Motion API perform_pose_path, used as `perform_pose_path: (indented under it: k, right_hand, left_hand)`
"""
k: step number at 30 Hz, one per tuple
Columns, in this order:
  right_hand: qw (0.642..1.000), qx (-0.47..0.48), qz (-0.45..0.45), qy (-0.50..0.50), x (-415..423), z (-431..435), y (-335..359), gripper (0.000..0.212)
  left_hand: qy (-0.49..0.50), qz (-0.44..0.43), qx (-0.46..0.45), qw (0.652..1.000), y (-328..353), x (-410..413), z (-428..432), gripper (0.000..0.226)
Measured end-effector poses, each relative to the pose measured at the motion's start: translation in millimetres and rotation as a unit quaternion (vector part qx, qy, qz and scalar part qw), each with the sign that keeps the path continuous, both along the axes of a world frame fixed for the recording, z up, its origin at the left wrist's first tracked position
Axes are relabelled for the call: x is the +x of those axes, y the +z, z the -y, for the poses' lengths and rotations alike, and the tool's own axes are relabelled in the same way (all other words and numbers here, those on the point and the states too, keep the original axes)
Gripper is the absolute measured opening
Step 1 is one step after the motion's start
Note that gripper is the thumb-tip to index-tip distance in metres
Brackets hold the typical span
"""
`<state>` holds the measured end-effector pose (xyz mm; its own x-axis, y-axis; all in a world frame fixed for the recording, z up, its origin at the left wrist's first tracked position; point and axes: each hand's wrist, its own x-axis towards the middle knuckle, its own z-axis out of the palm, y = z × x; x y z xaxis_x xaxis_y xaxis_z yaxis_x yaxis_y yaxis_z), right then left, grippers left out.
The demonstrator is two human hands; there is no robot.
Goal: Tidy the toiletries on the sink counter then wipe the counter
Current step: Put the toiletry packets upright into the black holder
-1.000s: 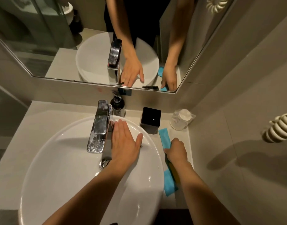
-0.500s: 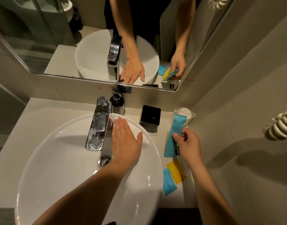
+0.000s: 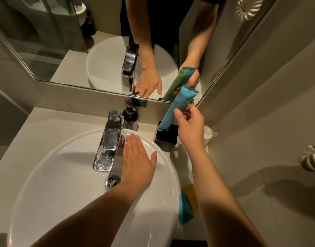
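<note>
My right hand (image 3: 190,124) pinches a long blue sachet (image 3: 176,107) and holds it tilted, its lower end over the open top of a black square holder (image 3: 168,139) at the back right of the counter. My left hand (image 3: 138,161) rests flat, fingers apart, on the rim of the white basin (image 3: 64,175) just right of the chrome tap (image 3: 108,139). On the counter by the basin's right edge lie a yellow sachet (image 3: 189,192) and another blue sachet (image 3: 184,209), partly hidden by my right forearm.
A dark pump bottle (image 3: 130,118) stands behind the tap against the wall. A clear wrapped item (image 3: 209,133) lies in the back right corner. The mirror (image 3: 99,41) runs above the counter, with tiled wall on the right and a white coiled cord (image 3: 311,157).
My right hand lifted the long blue sachet off the counter and carried it up and back to above the black holder. The left hand stayed on the basin rim.
</note>
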<state>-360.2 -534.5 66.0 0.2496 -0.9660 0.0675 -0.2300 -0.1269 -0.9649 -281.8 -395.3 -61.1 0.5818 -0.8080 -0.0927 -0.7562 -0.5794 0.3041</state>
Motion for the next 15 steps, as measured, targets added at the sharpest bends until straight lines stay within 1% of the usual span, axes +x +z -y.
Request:
perform_pose_path:
  k: [2, 5, 8, 11, 15]
  right_hand:
    - [0.999, 0.015, -0.027, 0.010, 5.3, 0.6, -13.9, 0.004]
    - [0.999, 0.017, -0.047, 0.005, 5.4, 3.7, -24.0, 0.012]
    - [0.998, 0.001, -0.056, -0.002, -3.9, 7.1, -24.6, 0.005]
    - [0.997, -0.025, -0.080, 0.004, -12.4, 6.0, -28.2, 0.007]
    - [0.991, -0.005, -0.130, 0.016, -8.7, 7.0, -42.2, 0.010]
  left_hand:
    - [0.000, -0.003, -0.001, 1.000, 0.5, -0.1, -0.1, 0.089]
    - [-0.003, -0.002, -0.002, 1.000, 2.0, 0.9, 0.2, 0.089]
    - [-0.001, -0.006, -0.009, 1.000, 1.6, 1.5, 0.3, 0.088]
    - [-0.003, 0.002, -0.005, 1.000, -0.4, 2.0, 0.5, 0.089]
    - [-0.002, 0.006, -0.008, 1.000, -1.3, 1.5, 0.2, 0.088]
